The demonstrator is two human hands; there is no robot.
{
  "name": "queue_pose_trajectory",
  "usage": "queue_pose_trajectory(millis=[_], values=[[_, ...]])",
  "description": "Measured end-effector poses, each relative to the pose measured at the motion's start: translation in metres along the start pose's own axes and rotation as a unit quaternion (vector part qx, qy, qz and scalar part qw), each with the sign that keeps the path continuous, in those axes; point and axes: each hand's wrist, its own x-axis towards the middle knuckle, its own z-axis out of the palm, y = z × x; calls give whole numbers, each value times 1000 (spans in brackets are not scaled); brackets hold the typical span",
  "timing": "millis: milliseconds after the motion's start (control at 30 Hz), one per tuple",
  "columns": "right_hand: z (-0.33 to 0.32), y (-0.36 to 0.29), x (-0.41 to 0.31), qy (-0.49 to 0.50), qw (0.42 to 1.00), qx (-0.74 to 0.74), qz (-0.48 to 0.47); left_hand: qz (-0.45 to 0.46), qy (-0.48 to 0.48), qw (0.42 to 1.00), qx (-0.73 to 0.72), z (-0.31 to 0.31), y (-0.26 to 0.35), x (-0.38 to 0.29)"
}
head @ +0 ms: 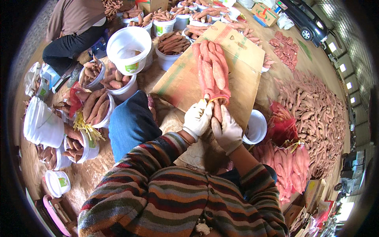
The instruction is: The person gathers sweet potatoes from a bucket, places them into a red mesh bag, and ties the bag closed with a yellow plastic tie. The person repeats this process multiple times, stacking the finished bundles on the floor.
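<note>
A red mesh bag (211, 65) packed with long sweet potatoes lies on a flattened cardboard box (183, 86) before me. Its mouth faces me. My left hand (197, 118), in a white knit glove, pinches the bag's rim at the left side of the opening. In my right hand (226, 130), gloved too, is a sweet potato (217, 111) whose far end sits inside the bag's mouth. The palm side of my right hand is mostly hidden.
White buckets of sweet potatoes (173, 44) crowd the far side and left. A bare-bottomed bucket (128, 51) stands among them. Filled mesh bags (284, 166) and a large sweet potato heap (316, 124) lie right. A seated person (77, 32) is at upper left; a car (305, 20) is parked beyond.
</note>
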Motion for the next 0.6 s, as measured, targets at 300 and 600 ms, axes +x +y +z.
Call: queue_pose_trajectory(millis=[300, 600], values=[[20, 2, 18, -60, 967, -215, -119, 46, -12, 999, -15, -3, 5, -3], [101, 46, 42, -86, 941, 271, 184, -33, 9, 997, -67, -3, 5, -2]])
